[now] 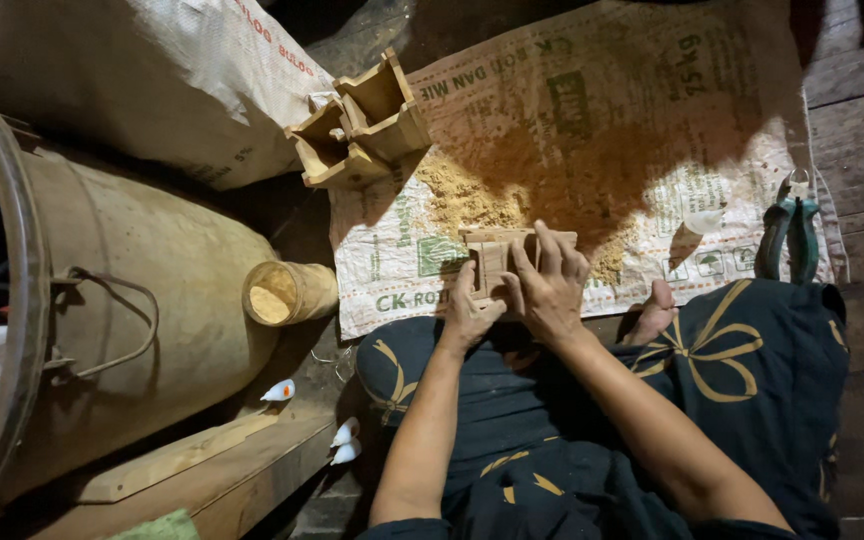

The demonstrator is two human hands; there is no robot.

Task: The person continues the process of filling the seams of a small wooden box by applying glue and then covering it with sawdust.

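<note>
Sawdust (472, 195) covers the sack (592, 120) mid-frame, with three empty moulds (362, 125) at upper centre. Both hands, left (470, 315) and right (547, 290), have their fingers closed around a fourth mould (492, 262), which seems unfinished.

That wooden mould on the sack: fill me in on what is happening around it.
A person sits cross-legged on the floor, both hands on a small wooden mould. The left hand grips its near edge; the right hand lies over its top. It rests on a printed woven sack strewn with sawdust. More wooden moulds are stacked at the sack's far corner, and green-handled pliers lie to the right.
</note>
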